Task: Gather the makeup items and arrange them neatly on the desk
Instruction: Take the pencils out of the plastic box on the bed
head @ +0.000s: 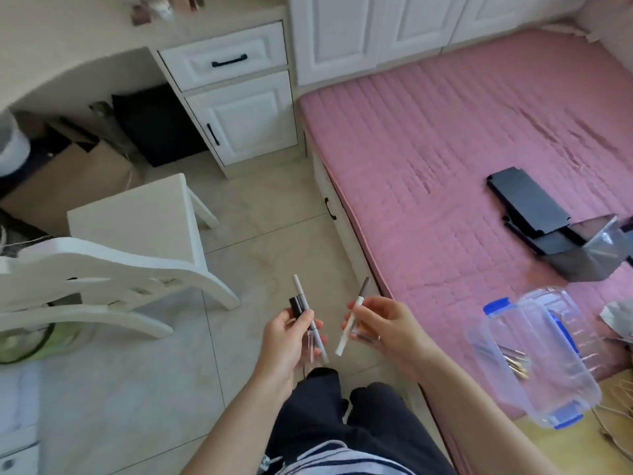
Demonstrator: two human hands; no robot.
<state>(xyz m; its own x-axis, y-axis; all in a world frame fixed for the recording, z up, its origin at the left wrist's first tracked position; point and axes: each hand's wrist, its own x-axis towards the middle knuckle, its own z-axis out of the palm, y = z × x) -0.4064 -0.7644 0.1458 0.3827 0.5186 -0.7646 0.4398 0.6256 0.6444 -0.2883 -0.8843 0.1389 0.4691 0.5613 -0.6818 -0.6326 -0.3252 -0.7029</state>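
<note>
Left of the bed (445,149), the left hand (286,337) gripped a tube (297,306) and pen (296,284); the right hand's (383,330) fingers (363,308) pinched a pencil (342,344).

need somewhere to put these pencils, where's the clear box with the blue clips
In the head view the clear box sits at the lower right, on the near edge of the pink mattress, just right of the right hand.

Light: bright, even, diffuse; soft shadows under the chair (137,217).
Blur: desk (51,39) top items smeared.
Distortion: wide-angle bending at edges.
</note>
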